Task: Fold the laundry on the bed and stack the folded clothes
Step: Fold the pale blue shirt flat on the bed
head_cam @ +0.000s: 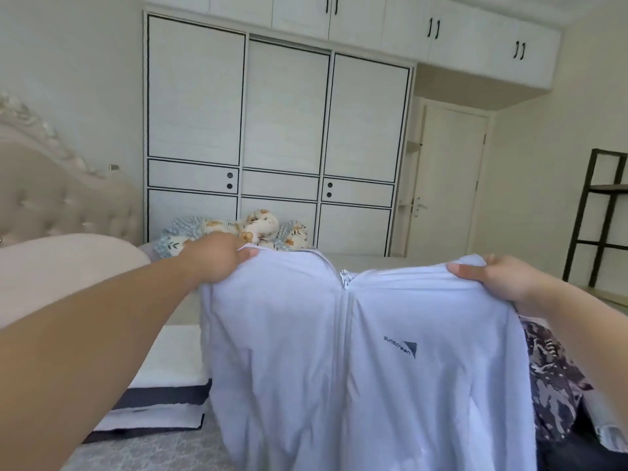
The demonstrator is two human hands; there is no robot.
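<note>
A pale lavender zip-up jacket (356, 368) with a small dark logo on its chest hangs spread in front of me, zipped, front side facing me. My left hand (217, 256) grips its left shoulder and my right hand (489, 275) grips its right shoulder, both raised above the bed (146, 450). At the lower left a stack of folded white and dark clothes (163, 385) lies on the bed. A dark patterned garment (557, 379) lies unfolded at the right, partly hidden behind the jacket.
A cream pillow (61, 266) and a tufted headboard (51, 192) are at the left. A floral bundle of bedding (244, 229) sits at the far side. A white wardrobe (278, 130), a door (448, 178) and a black shelf frame (598, 215) stand behind.
</note>
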